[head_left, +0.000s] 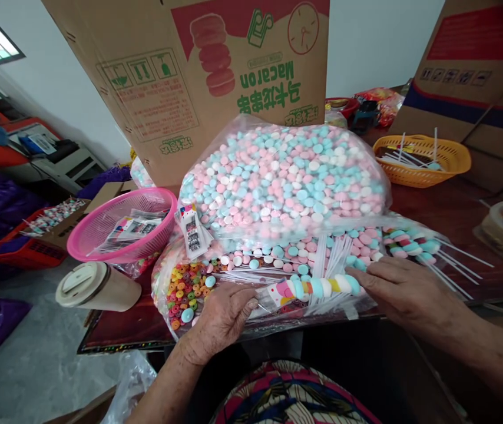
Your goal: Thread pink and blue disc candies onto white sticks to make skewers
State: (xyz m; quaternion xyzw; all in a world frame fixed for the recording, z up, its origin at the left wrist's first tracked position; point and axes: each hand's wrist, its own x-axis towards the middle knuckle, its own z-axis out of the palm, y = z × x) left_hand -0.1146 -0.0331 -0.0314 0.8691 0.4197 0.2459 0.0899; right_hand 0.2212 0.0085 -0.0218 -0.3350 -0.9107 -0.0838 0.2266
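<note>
Candy skewer (pixel 317 287), lower centre: left hand (pixel 225 312) pinches its wrapped end, right hand (pixel 399 288) lays its fingers flat opposite (grip unclear); a slack pinch may drop it.

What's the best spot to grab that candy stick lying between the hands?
Probably pinch its ends from above: the candy stick lies flat, crosswise on a bag, round sweets crowding its middle. The left hand and right hand sit at either end.
</note>
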